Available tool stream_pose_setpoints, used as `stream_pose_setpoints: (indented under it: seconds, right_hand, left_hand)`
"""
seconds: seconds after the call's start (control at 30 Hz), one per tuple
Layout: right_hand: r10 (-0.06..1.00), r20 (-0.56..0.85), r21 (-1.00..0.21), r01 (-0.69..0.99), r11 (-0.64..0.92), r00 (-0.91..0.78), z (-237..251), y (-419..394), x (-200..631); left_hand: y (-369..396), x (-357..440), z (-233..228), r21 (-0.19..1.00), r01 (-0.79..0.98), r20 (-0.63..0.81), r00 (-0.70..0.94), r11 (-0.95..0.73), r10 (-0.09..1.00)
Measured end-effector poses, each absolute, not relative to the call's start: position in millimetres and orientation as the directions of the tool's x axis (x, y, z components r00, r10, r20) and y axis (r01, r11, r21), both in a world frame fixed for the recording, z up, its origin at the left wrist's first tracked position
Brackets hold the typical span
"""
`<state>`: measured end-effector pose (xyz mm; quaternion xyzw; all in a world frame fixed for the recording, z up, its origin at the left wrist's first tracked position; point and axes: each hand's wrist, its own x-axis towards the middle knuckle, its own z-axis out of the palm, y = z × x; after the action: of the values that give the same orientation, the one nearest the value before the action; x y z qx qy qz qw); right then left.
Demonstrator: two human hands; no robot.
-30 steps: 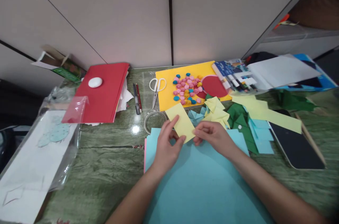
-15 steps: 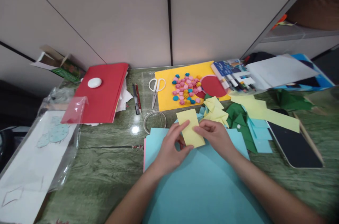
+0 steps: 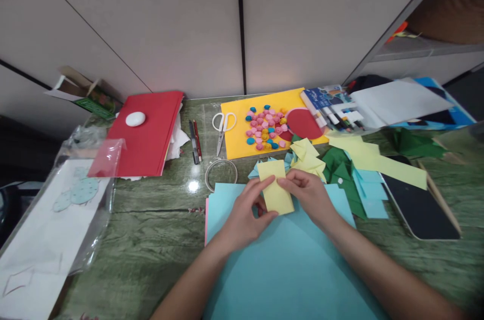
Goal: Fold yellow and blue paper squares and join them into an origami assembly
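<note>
Both grips clamped on yellow paper strip (image 3: 278, 190): left hand (image 3: 244, 216) pinching its left edge, right hand (image 3: 310, 194) its right edge, held over light blue sheet (image 3: 287, 259) on green counter (image 3: 151, 219); scissors (image 3: 223, 128) beyond.

Bright, even indoor light from overhead. Small white glare spot on glossy green table (image 3: 151, 219), left of wire ring (image 3: 221, 173). Shadows soft and short, faint under hands. Wide-angle lens: panel seams on wall (image 3: 151, 17) fan outward, edges bend, corners stretched. Centre fairly sharp; beads (image 3: 264, 128) distinct. Forearms at bottom edge blurred, right one most. Far left dark, detail lost. Plastic bag (image 3: 75, 199) shows dull sheen. Print on marker pack (image 3: 333, 106) probably too soft to read.
</note>
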<state>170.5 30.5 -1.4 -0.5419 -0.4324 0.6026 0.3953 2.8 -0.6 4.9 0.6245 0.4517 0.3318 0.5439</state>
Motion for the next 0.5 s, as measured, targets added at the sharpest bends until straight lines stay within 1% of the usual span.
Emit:
stream_pose_setpoints:
  seconds: [0.13, 0.23, 0.3, 0.4, 0.5]
  right_hand:
    - [0.943, -0.320, -0.946, -0.015, -0.323, -0.090, -1.9, 30.5, 171.0]
    - [0.929, -0.343, -0.936, -0.030, -0.350, -0.140, 0.4, 31.7, 172.2]
    - [0.925, -0.343, -0.938, 0.000, -0.348, -0.165, 1.9, 32.2, 172.6]
    - [0.935, -0.330, -0.944, 0.074, -0.323, -0.132, 2.8, 31.4, 171.6]
    - [0.943, -0.321, -0.946, 0.088, -0.313, -0.090, 3.3, 30.0, 170.0]
  left_hand:
    - [-0.9, 2.8, 5.2, 0.981, 0.195, -0.074, 0.368, 0.001, 0.927]
    - [-0.5, 2.0, 6.6, 0.981, 0.194, -0.088, 0.351, 0.020, 0.932]
    - [-0.2, 1.7, 7.7, 0.981, 0.192, -0.094, 0.341, 0.029, 0.935]
    - [-0.4, 2.2, 8.3, 0.982, 0.182, -0.099, 0.340, 0.038, 0.935]
    - [-1.7, 3.7, 7.5, 0.984, 0.170, -0.103, 0.338, 0.047, 0.935]
